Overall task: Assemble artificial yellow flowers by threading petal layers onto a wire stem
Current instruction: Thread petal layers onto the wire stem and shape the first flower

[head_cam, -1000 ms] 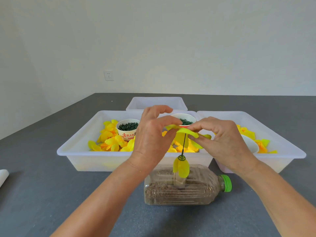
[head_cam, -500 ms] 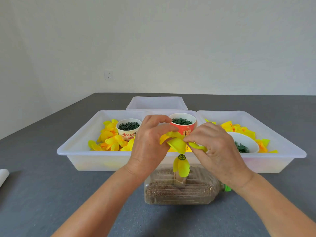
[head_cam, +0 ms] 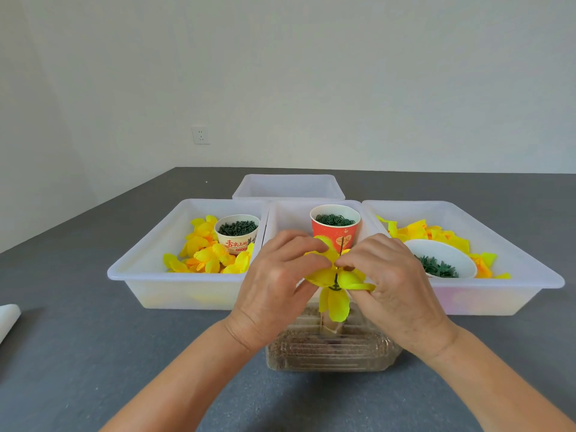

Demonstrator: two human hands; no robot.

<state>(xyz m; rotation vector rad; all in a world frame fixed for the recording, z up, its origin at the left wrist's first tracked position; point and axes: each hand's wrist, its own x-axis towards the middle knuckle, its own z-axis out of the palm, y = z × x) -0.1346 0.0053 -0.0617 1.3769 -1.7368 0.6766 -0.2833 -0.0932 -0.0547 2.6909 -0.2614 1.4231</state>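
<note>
A thin dark wire stem (head_cam: 341, 247) stands upright out of a clear plastic bottle (head_cam: 327, 350) that lies on its side with brown grains inside. A yellow petal layer (head_cam: 349, 280) sits on the wire, its tip poking out above. My left hand (head_cam: 277, 285) pinches the layer's left side and my right hand (head_cam: 389, 282) pinches its right side. Below them hangs an earlier yellow petal layer (head_cam: 338, 307) with a green ring above it.
Three white trays stand behind the bottle: the left tray (head_cam: 146, 269) holds yellow petals and a cup of green parts (head_cam: 237, 233), the middle a red cup (head_cam: 335, 229), the right tray (head_cam: 514, 263) petals and a white bowl (head_cam: 442, 260). A fourth tray (head_cam: 288, 185) stands behind.
Both hands have pushed the upper petal layer down the wire, close to the lower layer. The wire tip now pokes out above the petals.
</note>
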